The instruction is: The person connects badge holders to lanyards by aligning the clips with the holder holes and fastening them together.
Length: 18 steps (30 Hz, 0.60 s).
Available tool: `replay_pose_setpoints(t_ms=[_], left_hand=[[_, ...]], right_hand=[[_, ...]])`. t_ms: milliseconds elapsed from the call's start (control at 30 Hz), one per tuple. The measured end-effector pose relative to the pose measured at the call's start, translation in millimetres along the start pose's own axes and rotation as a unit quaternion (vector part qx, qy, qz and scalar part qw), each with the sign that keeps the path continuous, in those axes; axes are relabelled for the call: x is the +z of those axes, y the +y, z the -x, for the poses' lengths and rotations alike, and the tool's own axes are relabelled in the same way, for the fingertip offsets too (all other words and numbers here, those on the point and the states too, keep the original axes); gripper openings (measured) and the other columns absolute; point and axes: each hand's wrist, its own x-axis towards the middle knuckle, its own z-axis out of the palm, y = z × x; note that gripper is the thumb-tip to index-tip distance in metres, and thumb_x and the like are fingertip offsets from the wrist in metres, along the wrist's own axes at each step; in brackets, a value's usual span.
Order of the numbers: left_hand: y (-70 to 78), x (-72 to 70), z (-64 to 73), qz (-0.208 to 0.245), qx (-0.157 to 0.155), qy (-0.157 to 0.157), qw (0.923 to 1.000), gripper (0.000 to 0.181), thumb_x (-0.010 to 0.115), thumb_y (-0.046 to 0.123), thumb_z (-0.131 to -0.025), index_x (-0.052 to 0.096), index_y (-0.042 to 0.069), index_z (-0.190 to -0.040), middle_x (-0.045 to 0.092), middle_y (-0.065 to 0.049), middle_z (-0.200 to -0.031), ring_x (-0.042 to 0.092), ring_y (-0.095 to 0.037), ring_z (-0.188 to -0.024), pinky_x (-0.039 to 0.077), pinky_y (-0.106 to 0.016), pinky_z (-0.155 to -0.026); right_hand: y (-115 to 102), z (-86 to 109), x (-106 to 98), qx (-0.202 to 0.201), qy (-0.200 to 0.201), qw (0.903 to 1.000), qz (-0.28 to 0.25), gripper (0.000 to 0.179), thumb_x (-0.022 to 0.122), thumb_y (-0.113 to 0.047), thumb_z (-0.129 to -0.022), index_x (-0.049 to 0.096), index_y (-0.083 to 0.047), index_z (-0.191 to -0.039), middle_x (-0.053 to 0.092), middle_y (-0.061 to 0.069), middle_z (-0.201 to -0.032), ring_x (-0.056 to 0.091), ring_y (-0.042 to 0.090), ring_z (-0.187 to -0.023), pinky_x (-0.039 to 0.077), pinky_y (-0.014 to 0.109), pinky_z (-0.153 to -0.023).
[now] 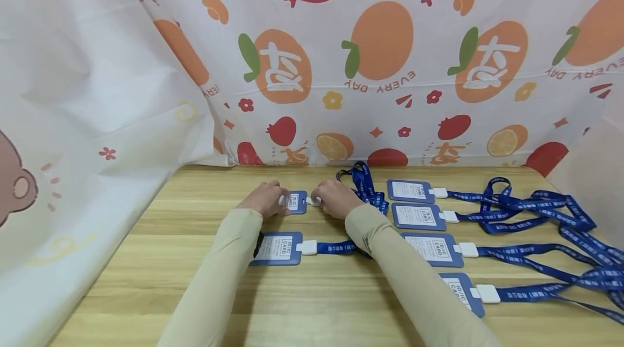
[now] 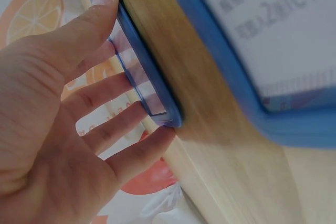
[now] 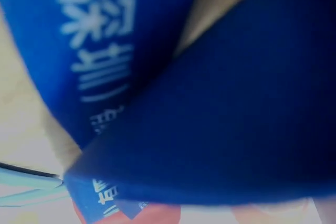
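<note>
A blue-framed ID badge holder [image 1: 296,202] lies at the back of the table, its clip end to the right. My left hand [image 1: 263,199] holds it by its edges; the left wrist view shows the thumb on one long edge and the fingers [image 2: 139,153] along the other. With my right hand [image 1: 336,199] I pinch the white lanyard clip [image 1: 314,202] at the holder's end. A blue lanyard [image 1: 364,182] lies bunched behind that hand. In the right wrist view, blue lanyard straps [image 3: 210,114] fill the picture and hide the fingers.
Nearer me, a second badge holder [image 1: 290,249] lies beneath my forearms, its white clip [image 1: 309,247] towards the right. Several more holders [image 1: 429,216] form a column on the right, their blue lanyards [image 1: 536,222] trailing right. A fruit-printed cloth [image 1: 312,76] hangs behind the wooden table [image 1: 161,260].
</note>
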Motion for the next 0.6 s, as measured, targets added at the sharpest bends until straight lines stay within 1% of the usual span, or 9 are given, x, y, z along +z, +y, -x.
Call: replay_pose_setpoints(t_ms=[400, 600], left_hand=[[1.2, -1.2, 1.7, -0.004, 0.007, -0.001, 1.0000, 0.047, 0.077, 0.023, -0.092, 0.066, 0.007, -0.134, 0.059, -0.015, -0.119, 0.052, -0.032, -0.107, 0.045, -0.048, -0.103], [0.3, -1.0, 1.0, 0.002, 0.001, -0.001, 1.0000, 0.047, 0.077, 0.023, -0.092, 0.066, 0.008, -0.135, 0.059, -0.014, -0.120, 0.051, -0.032, -0.108, 0.045, -0.048, -0.103]], right_hand=[[-2.2, -0.1, -0.7, 0.014, -0.011, 0.9998, 0.003, 0.026, 0.073, 0.001, -0.091, 0.077, -0.007, -0.116, 0.072, 0.009, -0.114, 0.067, 0.023, -0.108, 0.051, 0.036, -0.097], [-2.5, -0.4, -0.5, 0.013, -0.012, 0.9998, 0.004, 0.026, 0.073, 0.000, -0.091, 0.077, -0.008, -0.116, 0.072, 0.008, -0.114, 0.067, 0.023, -0.108, 0.051, 0.035, -0.097]])
